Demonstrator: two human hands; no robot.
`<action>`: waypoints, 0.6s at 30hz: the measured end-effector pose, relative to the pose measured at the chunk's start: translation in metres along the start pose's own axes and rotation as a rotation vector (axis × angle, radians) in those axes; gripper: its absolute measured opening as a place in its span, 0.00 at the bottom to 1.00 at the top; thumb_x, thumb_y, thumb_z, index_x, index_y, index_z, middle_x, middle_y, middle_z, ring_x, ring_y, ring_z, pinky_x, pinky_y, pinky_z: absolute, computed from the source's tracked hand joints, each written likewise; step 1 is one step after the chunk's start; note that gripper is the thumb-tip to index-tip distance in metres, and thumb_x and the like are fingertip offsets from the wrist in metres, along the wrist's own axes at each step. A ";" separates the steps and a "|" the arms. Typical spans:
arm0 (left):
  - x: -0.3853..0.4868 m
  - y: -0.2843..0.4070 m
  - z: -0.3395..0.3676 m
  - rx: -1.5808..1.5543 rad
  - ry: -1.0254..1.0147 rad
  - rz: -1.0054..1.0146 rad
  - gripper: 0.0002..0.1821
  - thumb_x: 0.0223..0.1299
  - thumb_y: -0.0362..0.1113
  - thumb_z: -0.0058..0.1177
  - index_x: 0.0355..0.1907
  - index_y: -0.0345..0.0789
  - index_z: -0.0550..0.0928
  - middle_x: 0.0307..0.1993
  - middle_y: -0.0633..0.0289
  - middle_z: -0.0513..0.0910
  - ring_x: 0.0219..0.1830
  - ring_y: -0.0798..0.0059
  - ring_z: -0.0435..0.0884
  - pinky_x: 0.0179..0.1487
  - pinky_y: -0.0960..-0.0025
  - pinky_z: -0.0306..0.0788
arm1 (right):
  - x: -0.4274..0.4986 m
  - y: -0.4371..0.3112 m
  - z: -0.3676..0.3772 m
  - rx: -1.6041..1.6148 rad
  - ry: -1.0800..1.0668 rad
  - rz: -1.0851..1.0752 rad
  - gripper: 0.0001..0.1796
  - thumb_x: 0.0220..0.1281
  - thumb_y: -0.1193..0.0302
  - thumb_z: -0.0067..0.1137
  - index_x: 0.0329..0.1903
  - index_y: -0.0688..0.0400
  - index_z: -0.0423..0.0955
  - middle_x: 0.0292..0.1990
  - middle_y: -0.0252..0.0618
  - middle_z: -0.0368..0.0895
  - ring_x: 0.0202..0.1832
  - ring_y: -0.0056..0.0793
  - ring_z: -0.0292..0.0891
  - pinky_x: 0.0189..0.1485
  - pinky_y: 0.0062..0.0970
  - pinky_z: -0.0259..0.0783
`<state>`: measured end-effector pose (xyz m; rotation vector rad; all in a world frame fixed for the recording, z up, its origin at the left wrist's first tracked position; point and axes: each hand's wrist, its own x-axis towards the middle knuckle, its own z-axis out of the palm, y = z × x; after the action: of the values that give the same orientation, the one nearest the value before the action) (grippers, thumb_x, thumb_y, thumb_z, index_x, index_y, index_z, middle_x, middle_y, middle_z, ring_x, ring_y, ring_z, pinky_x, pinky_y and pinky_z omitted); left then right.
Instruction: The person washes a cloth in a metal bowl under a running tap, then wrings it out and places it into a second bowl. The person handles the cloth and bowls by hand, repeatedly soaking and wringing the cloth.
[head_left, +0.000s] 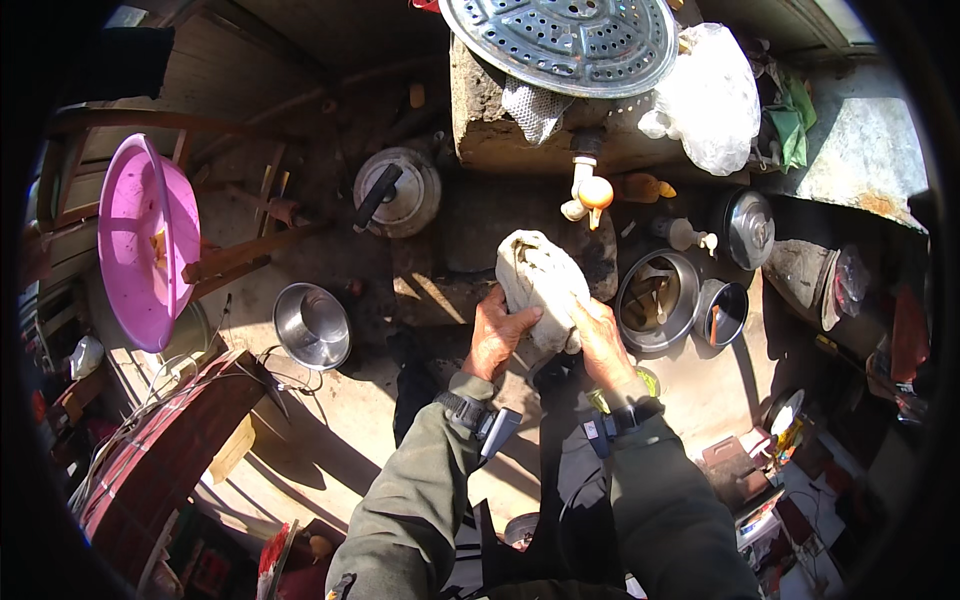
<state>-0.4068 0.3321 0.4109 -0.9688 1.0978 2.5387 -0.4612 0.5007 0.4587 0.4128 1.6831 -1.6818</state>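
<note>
A bunched, off-white cloth (536, 281) is held between both hands in front of the body. My left hand (496, 334) grips its lower left side, with the thumb lying across the fabric. On the right side, my right hand (602, 341) has its fingers against the cloth. Just beyond the cloth is a tap (589, 196) with an orange, round handle. Past the tap, a perforated metal steamer plate (574, 45) rests on a rough block beside a white plastic bag (709, 97). Under the cloth, a dark stone basin or slab (495, 217) is partly hidden.
To the left are a steel bowl (312, 327), a lidded metal pot (397, 191) and a pink plastic basin (135, 240) on a wooden stand. At the right stand a metal basin with utensils (630, 334), a smaller dark pot (739, 315) and a metal lid (750, 229).
</note>
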 end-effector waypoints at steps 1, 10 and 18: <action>0.000 0.000 0.000 -0.033 0.020 0.016 0.29 0.61 0.25 0.67 0.66 0.26 0.76 0.56 0.54 0.87 0.55 0.66 0.87 0.62 0.63 0.79 | -0.003 -0.004 0.000 -0.026 -0.017 -0.050 0.25 0.79 0.58 0.59 0.64 0.66 0.80 0.56 0.39 0.87 0.59 0.23 0.80 0.64 0.27 0.72; 0.003 0.017 0.020 -0.178 0.193 0.090 0.26 0.64 0.19 0.60 0.66 0.26 0.75 0.58 0.51 0.86 0.56 0.65 0.87 0.64 0.60 0.80 | -0.005 -0.086 -0.004 -0.496 0.289 -0.349 0.28 0.68 0.63 0.73 0.64 0.65 0.76 0.56 0.47 0.83 0.58 0.35 0.81 0.64 0.35 0.76; -0.002 0.013 0.014 -0.239 0.183 0.100 0.26 0.63 0.18 0.59 0.65 0.27 0.77 0.57 0.53 0.87 0.57 0.65 0.87 0.63 0.60 0.80 | 0.026 -0.138 0.026 -0.477 0.165 -0.523 0.29 0.68 0.62 0.75 0.63 0.65 0.76 0.52 0.45 0.86 0.52 0.29 0.83 0.57 0.29 0.79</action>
<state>-0.4177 0.3329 0.4262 -1.2576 0.9223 2.7550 -0.5649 0.4552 0.5455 -0.1377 2.3850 -1.5349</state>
